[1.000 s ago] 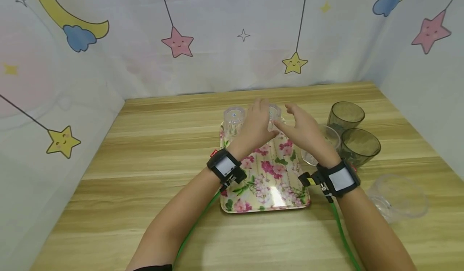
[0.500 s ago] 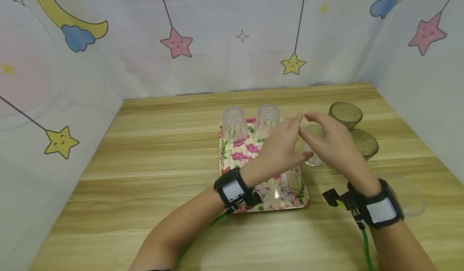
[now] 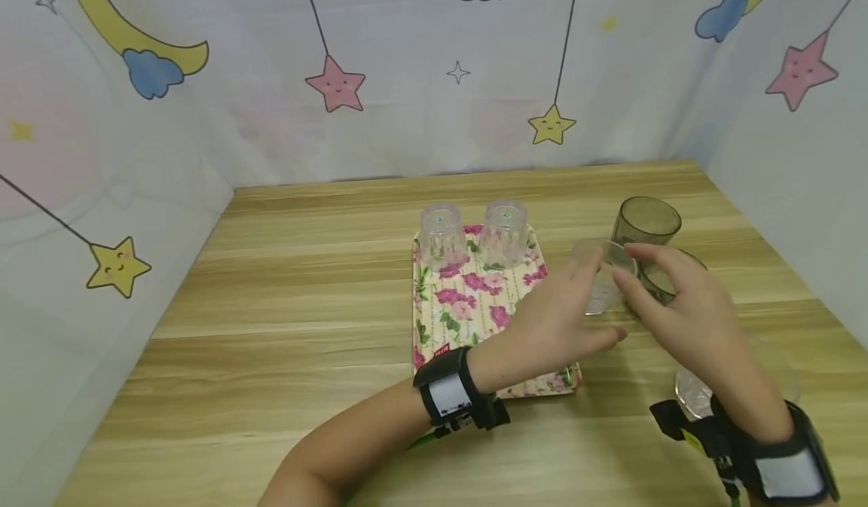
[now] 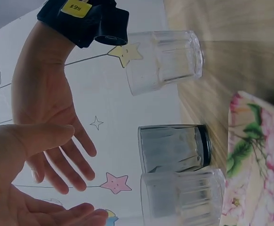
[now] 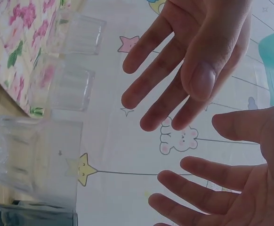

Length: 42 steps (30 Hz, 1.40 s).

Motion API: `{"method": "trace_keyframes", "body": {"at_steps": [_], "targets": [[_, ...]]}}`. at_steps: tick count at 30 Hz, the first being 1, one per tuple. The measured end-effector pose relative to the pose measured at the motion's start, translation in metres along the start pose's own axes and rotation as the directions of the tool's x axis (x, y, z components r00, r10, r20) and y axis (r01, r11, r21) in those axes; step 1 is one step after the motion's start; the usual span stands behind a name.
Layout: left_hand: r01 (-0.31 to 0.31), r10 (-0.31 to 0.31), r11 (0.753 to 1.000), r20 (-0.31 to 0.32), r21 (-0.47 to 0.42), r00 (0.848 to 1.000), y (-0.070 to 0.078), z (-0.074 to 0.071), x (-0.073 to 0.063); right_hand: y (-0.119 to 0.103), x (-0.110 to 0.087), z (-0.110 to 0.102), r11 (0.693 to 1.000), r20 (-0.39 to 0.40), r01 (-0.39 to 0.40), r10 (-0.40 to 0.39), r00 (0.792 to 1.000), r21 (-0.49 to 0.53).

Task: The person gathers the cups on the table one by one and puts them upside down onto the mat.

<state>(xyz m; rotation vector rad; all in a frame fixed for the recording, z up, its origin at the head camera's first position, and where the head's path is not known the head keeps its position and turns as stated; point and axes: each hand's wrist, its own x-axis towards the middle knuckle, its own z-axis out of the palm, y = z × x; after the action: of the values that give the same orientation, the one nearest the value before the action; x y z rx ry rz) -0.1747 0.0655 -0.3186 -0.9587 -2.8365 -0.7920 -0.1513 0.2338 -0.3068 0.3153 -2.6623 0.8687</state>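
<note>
**Pink-flowered tray (image 3: 468,296), with an upright clear tumbler (image 3: 600,300) just to its right**

Head view: the tray is a glossy rectangle with rounded corners, printed with blooms and leaves. On its far end stand 2 upturned tumblers (image 3: 441,239), see-through and fluted. The upright clear tumbler tapers to a narrower base. Farther right of the tray are 2 smoky tumblers (image 3: 646,222), olive-tinted and see-through, the nearer partly hidden by a hand. Another clear tumbler (image 3: 692,390) stands right of the tray's near corner, partly behind the right forearm. Around the tray, the table (image 3: 291,326) shows streaky wood grain; beyond it hangs a pale backdrop (image 3: 407,138) with stars, a moon and clouds. The left hand (image 3: 556,315) reaches over the tray's right side, thumb well apart from fingers; the right hand (image 3: 685,303) is right of the tray, its grip likewise wide. Black straps (image 3: 450,394) circle the wrists.

Left wrist view, sideways: beside the tray, the upright clear tumbler shows ribbed walls and overlaps a smoky tumbler with a dark, thick base. Both hands are above tray level, fingers spread, palms bare.

Right wrist view: the upright clear tumbler, beside the tray, has a chunky faceted base. Both hands' fingers are splayed before the backdrop's bear print.
</note>
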Motion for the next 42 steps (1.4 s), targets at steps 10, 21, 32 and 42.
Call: {"method": "trace_keyframes", "body": {"at_steps": [10,21,32,42], "targets": [[-0.093,0.093,0.995,0.025,-0.026,0.995,0.005,0.018,-0.001,0.036,-0.029,-0.016,0.991,0.023,-0.131,0.13,0.991,0.019],[-0.184,0.192,0.979,0.1,-0.083,0.976,0.013,0.047,0.003,0.069,-0.057,-0.024,0.963,0.002,-0.268,0.268,0.963,-0.028],[-0.121,0.13,0.991,0.155,-0.064,0.979,0.021,0.066,0.009,0.089,-0.077,-0.021,0.946,-0.051,-0.318,0.315,0.948,-0.06],[-0.151,0.163,0.984,0.139,-0.097,0.977,0.029,0.083,0.014,0.121,-0.091,-0.014,0.95,-0.097,-0.277,0.292,0.951,0.145]]}}
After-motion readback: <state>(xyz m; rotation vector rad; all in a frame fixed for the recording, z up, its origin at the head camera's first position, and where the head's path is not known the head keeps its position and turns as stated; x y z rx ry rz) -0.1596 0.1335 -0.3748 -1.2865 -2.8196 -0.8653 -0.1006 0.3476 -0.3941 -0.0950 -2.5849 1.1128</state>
